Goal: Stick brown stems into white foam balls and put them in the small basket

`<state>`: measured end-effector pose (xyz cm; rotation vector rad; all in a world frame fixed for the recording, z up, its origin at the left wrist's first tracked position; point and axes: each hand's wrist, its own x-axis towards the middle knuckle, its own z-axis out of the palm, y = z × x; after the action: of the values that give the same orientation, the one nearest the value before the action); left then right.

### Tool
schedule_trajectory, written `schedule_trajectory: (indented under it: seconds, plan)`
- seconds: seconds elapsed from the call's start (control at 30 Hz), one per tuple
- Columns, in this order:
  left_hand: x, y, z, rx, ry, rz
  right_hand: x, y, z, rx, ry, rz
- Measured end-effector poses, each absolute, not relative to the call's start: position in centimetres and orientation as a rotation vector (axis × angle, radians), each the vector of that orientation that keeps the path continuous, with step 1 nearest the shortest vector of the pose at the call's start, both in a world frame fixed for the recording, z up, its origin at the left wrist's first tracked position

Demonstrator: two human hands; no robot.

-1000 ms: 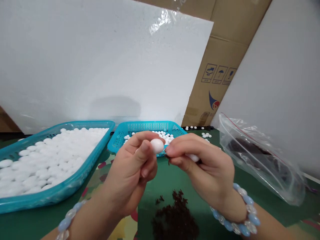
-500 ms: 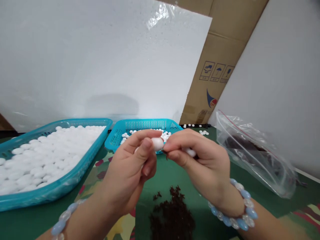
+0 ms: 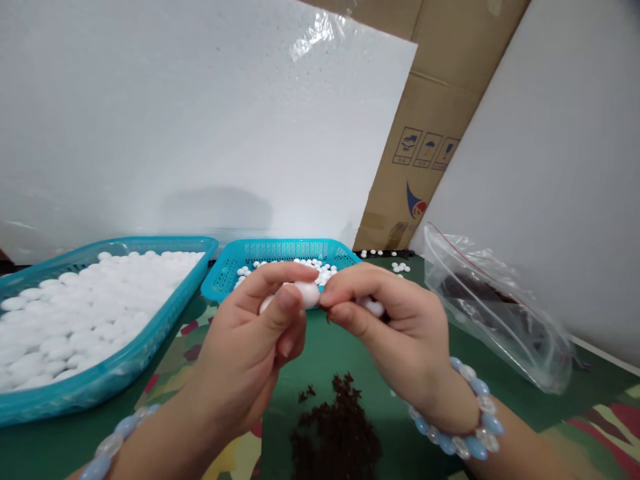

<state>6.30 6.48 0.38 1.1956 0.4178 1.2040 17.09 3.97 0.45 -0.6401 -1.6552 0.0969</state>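
My left hand [image 3: 255, 347] pinches a white oval bead [image 3: 306, 294] between thumb and forefinger, and another white piece [image 3: 265, 303] shows behind the fingers. My right hand [image 3: 400, 333] meets it fingertip to fingertip, pinching something small and dark against the bead, with a white bead [image 3: 374, 306] tucked in its fingers. Both hands hover above a pile of dark brown bits [image 3: 333, 433] on the green table.
A large teal tray [image 3: 100, 380] full of white beads lies at left. A smaller teal basket [image 3: 220, 280] with several beads sits behind my hands. A clear zip bag [image 3: 495, 313] with dark contents rests at right. White foam boards and a cardboard box [image 3: 425, 147] stand behind.
Both hands have stayed together on the bead and drifted slightly left and down in view; the left fingers have closed a little more over the bead.
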Motion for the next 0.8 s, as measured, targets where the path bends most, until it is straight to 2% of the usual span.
schedule_trajectory:
  seconds: [0.37,0.8]
  plan:
    - [6.12,6.20,0.43,1.236,0.407,1.223,17.01,3.87,0.35,-0.593,-1.662,0.054]
    - [6.01,5.99,0.16,1.265,0.376,1.207,16.99,3.93,-0.21,-0.537,-1.611,0.194]
